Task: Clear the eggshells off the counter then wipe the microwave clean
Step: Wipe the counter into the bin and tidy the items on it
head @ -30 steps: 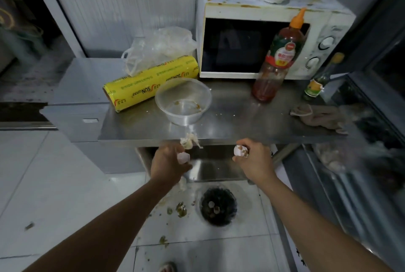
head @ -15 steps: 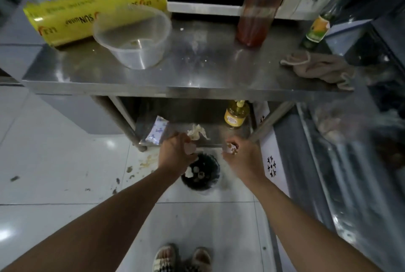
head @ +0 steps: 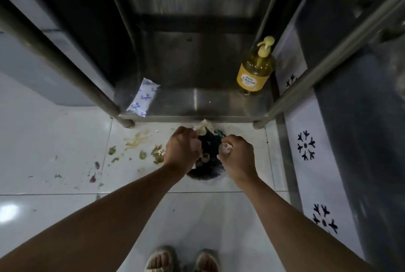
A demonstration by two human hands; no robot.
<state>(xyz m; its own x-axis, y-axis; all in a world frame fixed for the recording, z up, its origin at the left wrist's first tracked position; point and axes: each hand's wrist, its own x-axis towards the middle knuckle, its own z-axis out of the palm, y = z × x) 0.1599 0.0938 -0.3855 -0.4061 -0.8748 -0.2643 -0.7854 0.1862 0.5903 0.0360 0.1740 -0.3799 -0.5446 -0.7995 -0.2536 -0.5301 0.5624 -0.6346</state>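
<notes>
Both hands, left hand (head: 183, 148) & right hand (head: 237, 158), grip eggshells (head: 225, 148) over bin (head: 208, 158), not yet dropped; microwave wipe prob. still to do.

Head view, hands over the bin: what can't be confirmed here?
- Bin: rim and contents mostly hidden behind both hands.
- Eggshells in left hand: mostly covered by curled fingers.
- Pump bottle label: too small to read.
- Counter and microwave: out of frame above.

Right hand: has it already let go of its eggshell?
No, the right hand is curled around a white eggshell piece, holding it above the dark bin on the floor.
</notes>
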